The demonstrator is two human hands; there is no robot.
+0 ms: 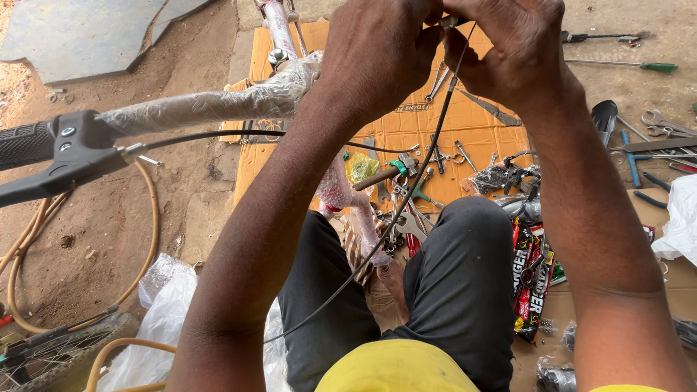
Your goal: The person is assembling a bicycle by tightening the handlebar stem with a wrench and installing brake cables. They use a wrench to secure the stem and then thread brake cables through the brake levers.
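My left hand (377, 51) and my right hand (519, 47) are raised together at the top of the view, fingers pinched around the upper end of a thin black cable (406, 196). The cable hangs down from them across my dark trousers toward the lower left. A bicycle handlebar (196, 109) wrapped in clear plastic stretches to the left, ending in a black grip and brake lever (65, 156). A second black cable runs from the lever toward the middle.
A flattened cardboard sheet (479, 123) on the dirt ground carries several spanners, pliers and a hammer (385, 174). Screwdrivers (639, 67) lie at the upper right. A tan hose (149, 239) loops at the left, near a wheel (51, 356) and plastic bags.
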